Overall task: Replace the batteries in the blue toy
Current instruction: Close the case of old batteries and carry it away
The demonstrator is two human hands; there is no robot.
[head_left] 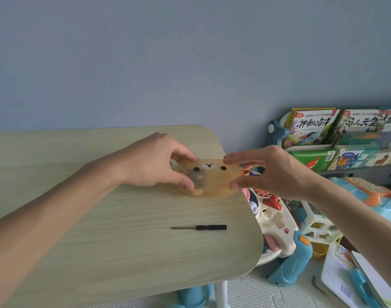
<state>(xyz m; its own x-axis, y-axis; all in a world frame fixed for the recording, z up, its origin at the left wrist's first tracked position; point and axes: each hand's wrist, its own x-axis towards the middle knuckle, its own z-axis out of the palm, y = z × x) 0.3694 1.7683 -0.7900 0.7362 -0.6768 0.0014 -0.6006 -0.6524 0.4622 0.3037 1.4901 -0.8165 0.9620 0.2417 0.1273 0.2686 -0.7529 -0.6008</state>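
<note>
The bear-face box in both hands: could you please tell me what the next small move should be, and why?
Probably prise the bear-face box open with the right hand while the left hand steadies it. Both hands pinch its ends, it looks closed, and a grey block, perhaps batteries, shows through its translucent top. The screwdriver lies untouched on the table.

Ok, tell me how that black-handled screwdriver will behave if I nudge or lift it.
The screwdriver lies on its side on the smooth table, and its handle looks round, so a sideways nudge would probably roll it. Its slim build suggests it is light. The metal shaft should stay stiff.
</note>
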